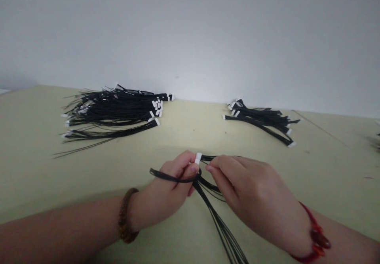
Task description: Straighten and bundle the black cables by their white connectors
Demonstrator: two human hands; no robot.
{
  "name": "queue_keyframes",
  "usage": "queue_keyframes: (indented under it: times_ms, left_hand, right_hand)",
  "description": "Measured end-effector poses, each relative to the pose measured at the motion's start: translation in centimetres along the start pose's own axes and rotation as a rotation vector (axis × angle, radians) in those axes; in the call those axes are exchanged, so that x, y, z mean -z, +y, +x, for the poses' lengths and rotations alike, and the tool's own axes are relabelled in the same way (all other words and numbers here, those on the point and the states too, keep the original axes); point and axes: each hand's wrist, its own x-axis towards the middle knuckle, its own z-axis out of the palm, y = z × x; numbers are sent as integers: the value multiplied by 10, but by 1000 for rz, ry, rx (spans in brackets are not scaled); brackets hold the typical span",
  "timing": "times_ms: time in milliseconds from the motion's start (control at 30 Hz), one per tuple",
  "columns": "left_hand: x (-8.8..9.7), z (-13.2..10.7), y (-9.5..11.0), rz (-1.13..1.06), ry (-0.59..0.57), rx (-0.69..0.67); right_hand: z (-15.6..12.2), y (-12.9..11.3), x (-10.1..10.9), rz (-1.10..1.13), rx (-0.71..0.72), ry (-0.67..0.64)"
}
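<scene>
The white connector [198, 158] is the landmark here; it sits at the tips of the left hand [175, 181], pinched between thumb and forefinger. Its long axis runs away from the person, tilting slightly rightward at the far end. From its right side a flat run of black wires [209, 158] points right and passes behind the right hand [252, 188]. Below the connector, a long wire bundle [216, 220] slants toward the person and rightward, its strands fanning apart, while a bent wire bunch [166, 175] reaches left across the left hand's fingers. The right hand is just right of the connector, thumb and forefinger tips together; whether they grip a thin wire cannot be told.

Beyond the connector and to its left, a large cable pile [118, 109] lies on the pale table [192, 133], most of its white ends facing right. Beyond and to the connector's right lies a smaller cable pile [264, 119].
</scene>
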Motion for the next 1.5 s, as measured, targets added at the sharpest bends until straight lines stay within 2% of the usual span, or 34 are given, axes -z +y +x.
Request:
queue_keyframes:
  times_ms: [100,233,300,333,433,500,667,833,900,933,1000,1067,1133,1200,1300,1333,1400,1500]
  left_hand:
    - [-1,2,-3,-32,15,20]
    - [-3,6,-8,-43,124,81]
    - [-4,7,-9,-38,157,92]
    - [-4,8,-9,-45,160,89]
    - [-4,7,-8,-81,144,72]
    - [-3,6,-7,-90,117,65]
    - [-3,3,-6,-107,34,67]
    - [-4,4,-4,-122,47,75]
    - [-4,5,-4,-104,54,86]
    - [-4,6,-4,-96,58,97]
    - [-5,7,-4,-101,73,119]
    - [-6,8,-4,-129,88,138]
    - [-7,8,-4,-140,105,160]
    - [-7,8,-2,-116,123,187]
    - [-6,6,-1,-80,130,195]
    - [-6,6,-1,-78,124,190]
    - [-6,6,-1,-80,116,185]
    - [-7,6,0,-83,124,205]
  right_hand:
    - [2,0,1,-12,-28,-21]
    - [2,-4,14,-146,16,149]
    - [0,-8,21,-161,21,174]
    - [-2,-11,23,-132,-3,119]
    - [-3,-17,19,8,-153,-175]
    - [-1,-18,12,91,-200,-289]
    - [6,-14,-2,221,-177,-279]
    - [9,-12,1,236,-245,-257]
    - [12,-10,3,415,-333,-317]
    - [14,-9,4,591,-404,-392]
    - [17,-3,5,1050,-544,-564]
    - [20,6,7,1473,-596,-665]
    - [23,17,10,1718,-528,-656]
    - [24,30,16,1734,-418,-560]
    - [25,47,30,1369,-203,-317]
    - [25,51,36,1232,-114,-273]
    - [22,54,45,1074,26,-289]
    - [19,51,54,1222,163,-383]
